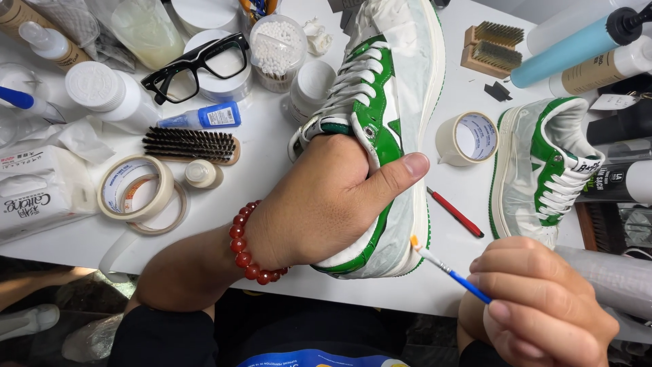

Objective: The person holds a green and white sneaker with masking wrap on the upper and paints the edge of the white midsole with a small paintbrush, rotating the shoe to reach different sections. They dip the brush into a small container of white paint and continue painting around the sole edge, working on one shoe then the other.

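The left hand (326, 204) grips a green and white shoe (387, 88) at the heel, fingers tucked inside the collar and thumb pressed along the outer side; the shoe lies down the middle of the bench (272, 156), heel toward the near edge, its sole and upper partly covered in pale tape. A red bead bracelet (248, 245) circles that wrist. The right hand (536, 299), at the near right corner, pinches a fine brush (445, 266) with a blue handle, fingers closed tight on it; the bristle tip sits just at the shoe's white sole by the heel. A second shoe (543, 170), masked the same way, rests near the right edge. Between the two shoes lie a roll of tape (467, 138) and a red pen (455, 212). Left of the held shoe are a dark bristle brush (190, 144), two more tape rolls (139, 194), black glasses (197, 64), a tub of cotton swabs (277, 51) and several bottles along the far edge.
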